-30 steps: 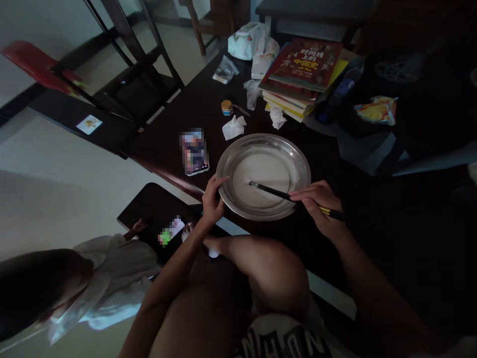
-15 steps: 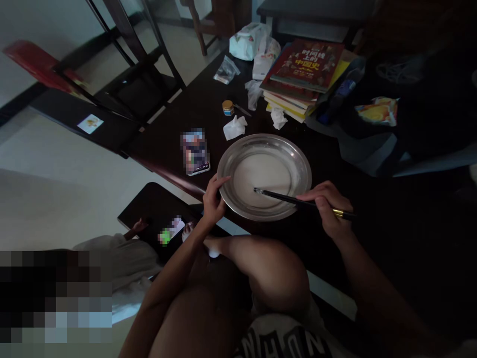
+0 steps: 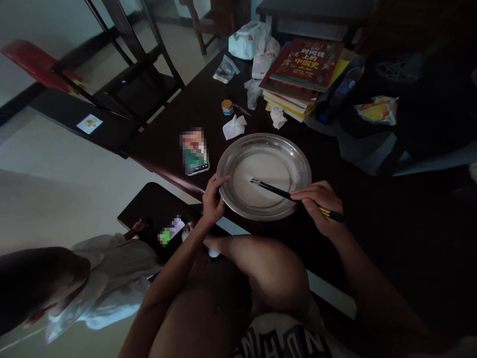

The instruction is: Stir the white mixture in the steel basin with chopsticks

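A round metal dish [image 3: 264,215] with a wide rim rests near the table's edge. A pale, whitish substance [image 3: 261,169] covers its bottom; whether it is liquid or paste I cannot tell. My left hand [image 3: 213,201] grips the dish's left rim, thumb or finger lying over the edge. Black chopsticks [image 3: 274,189] with a gold band near the back end are closed in my right hand [image 3: 323,206], over the dish's right rim. Their whitened tips are in the pale substance, near the middle of the dish.
Crumpled tissues [image 3: 234,128], a small gold-lidded jar [image 3: 227,107] and a phone [image 3: 195,151] lie beyond the dish. Farther back are stacked books [image 3: 305,64] and a snack packet [image 3: 378,110]. A person [image 3: 115,268] sits at lower left by a bench [image 3: 143,204] with another phone.
My right hand has shifted slightly left and up with the chopsticks, and their tips have moved up and a little left in the dish. My left hand stays on the rim.
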The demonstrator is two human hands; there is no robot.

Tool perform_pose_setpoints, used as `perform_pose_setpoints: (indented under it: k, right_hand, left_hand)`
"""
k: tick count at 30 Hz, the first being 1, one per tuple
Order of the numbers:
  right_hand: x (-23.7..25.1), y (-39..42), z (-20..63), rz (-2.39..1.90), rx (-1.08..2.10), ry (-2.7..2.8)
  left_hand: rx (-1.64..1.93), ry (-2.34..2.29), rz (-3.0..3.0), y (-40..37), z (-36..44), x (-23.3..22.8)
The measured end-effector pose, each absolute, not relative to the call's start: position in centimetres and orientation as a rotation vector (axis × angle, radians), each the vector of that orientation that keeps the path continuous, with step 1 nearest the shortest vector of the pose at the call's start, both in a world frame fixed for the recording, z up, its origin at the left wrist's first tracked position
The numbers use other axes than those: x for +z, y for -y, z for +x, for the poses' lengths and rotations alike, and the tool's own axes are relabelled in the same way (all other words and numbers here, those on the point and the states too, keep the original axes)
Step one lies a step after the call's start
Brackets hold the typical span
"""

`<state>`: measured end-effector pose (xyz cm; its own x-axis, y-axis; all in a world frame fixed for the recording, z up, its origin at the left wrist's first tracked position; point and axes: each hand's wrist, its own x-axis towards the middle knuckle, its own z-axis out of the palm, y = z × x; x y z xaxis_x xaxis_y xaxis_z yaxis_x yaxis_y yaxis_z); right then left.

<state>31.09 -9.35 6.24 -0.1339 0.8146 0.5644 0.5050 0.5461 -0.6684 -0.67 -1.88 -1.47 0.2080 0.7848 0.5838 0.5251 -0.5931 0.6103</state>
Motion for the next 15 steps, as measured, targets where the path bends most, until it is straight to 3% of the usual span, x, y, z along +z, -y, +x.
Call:
perform_pose_setpoints:
  k: [15]
  right_hand:
    - [6.31,9.37,31.02,-1.103,0.405,1.748]
  left_hand:
    - [1.319,-1.261,2.202,1.94,-0.72,-1.55]
